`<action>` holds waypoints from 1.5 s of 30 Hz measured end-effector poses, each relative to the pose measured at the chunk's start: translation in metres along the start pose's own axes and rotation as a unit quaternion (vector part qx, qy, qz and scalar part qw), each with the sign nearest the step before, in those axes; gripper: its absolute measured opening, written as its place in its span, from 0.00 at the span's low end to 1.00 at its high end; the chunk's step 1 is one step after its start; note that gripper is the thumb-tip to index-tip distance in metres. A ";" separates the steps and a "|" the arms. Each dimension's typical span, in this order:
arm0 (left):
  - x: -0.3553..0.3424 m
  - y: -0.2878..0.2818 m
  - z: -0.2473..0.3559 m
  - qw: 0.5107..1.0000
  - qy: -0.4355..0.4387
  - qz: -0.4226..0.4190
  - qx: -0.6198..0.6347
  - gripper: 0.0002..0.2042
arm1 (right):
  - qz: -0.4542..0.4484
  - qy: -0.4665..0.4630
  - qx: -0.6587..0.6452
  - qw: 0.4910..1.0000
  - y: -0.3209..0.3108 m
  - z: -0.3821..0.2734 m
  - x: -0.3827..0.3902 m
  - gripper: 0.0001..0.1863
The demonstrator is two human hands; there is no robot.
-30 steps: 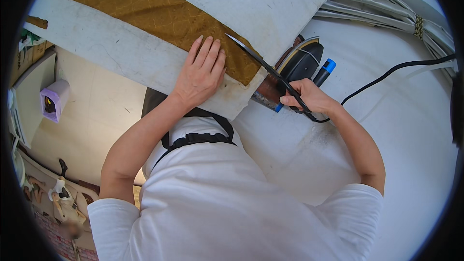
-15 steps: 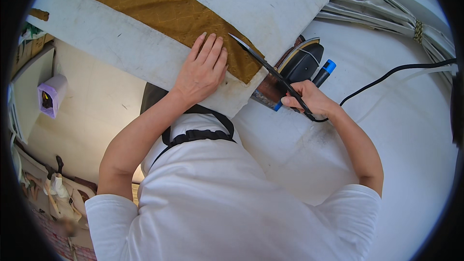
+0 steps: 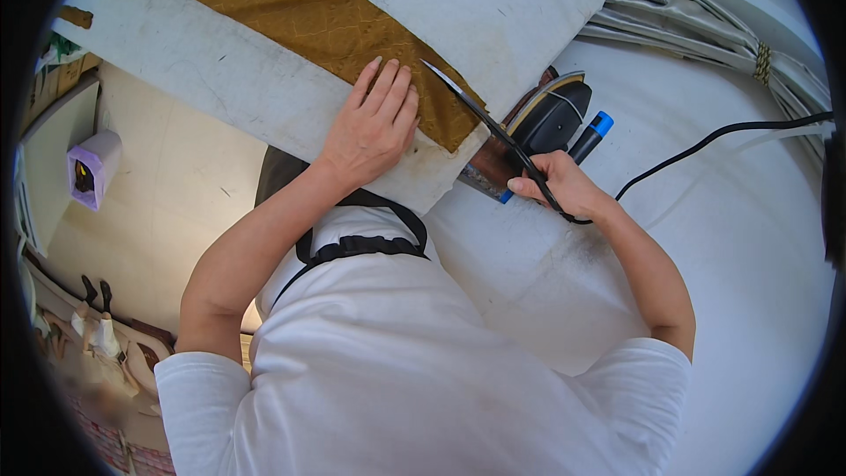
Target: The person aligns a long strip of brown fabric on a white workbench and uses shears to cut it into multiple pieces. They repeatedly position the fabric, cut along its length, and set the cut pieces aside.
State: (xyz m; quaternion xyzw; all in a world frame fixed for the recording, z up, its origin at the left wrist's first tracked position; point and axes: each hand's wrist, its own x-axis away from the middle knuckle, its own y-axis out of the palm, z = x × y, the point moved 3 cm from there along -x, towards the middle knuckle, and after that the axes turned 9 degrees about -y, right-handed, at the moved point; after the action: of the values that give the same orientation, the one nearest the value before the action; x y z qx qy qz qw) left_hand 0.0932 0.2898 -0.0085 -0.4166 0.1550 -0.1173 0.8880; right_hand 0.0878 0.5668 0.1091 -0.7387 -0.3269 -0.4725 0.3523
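Note:
My left hand (image 3: 374,128) lies flat, fingers spread, on the near end of a strip of golden-brown patterned fabric (image 3: 291,13). The strip runs across a white padded board (image 3: 203,79). My right hand (image 3: 557,187) grips the handles of long black scissors (image 3: 480,119). Their blades look closed, and the tip points up-left to the fabric's edge, just right of my left fingers. Behind the scissors rests a dark electric iron (image 3: 546,115) with a blue-tipped handle (image 3: 597,128).
A black cord (image 3: 723,134) runs from the iron across the white padded table (image 3: 731,282) to the right. Grey hoses and cables (image 3: 705,31) are bundled at the top right. A small purple device (image 3: 92,167) stands on the beige floor at left.
Almost nothing differs: both hands keep their places, and the picture has only shifted slightly.

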 end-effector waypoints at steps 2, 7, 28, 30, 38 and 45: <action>0.000 -0.001 0.000 1.000 0.001 0.001 -0.001 0.21 | -0.017 0.001 -0.047 0.999 -0.001 0.001 0.000 0.28; 0.001 0.001 -0.001 1.000 0.006 0.006 -0.003 0.21 | -0.031 -0.011 -0.081 0.996 -0.002 0.007 -0.004 0.28; 0.002 0.000 -0.001 1.000 0.005 0.002 0.006 0.22 | -0.022 -0.058 -0.035 0.997 -0.001 -0.008 -0.035 0.25; 0.002 0.001 -0.001 1.000 0.001 0.003 0.009 0.22 | -0.026 -0.064 -0.045 0.997 0.001 -0.014 -0.040 0.25; 0.002 0.001 0.000 1.000 -0.003 0.001 0.017 0.23 | -0.017 -0.087 -0.024 0.996 0.002 -0.007 -0.046 0.25; 0.002 0.001 -0.002 1.000 -0.004 -0.002 0.010 0.23 | -0.053 -0.065 -0.076 0.994 0.002 -0.006 -0.048 0.24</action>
State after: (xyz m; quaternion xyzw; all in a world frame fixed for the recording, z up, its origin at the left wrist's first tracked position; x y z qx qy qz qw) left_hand 0.0945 0.2882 -0.0104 -0.4085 0.1496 -0.1195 0.8924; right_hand 0.0706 0.5535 0.0657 -0.7742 -0.3507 -0.4650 0.2478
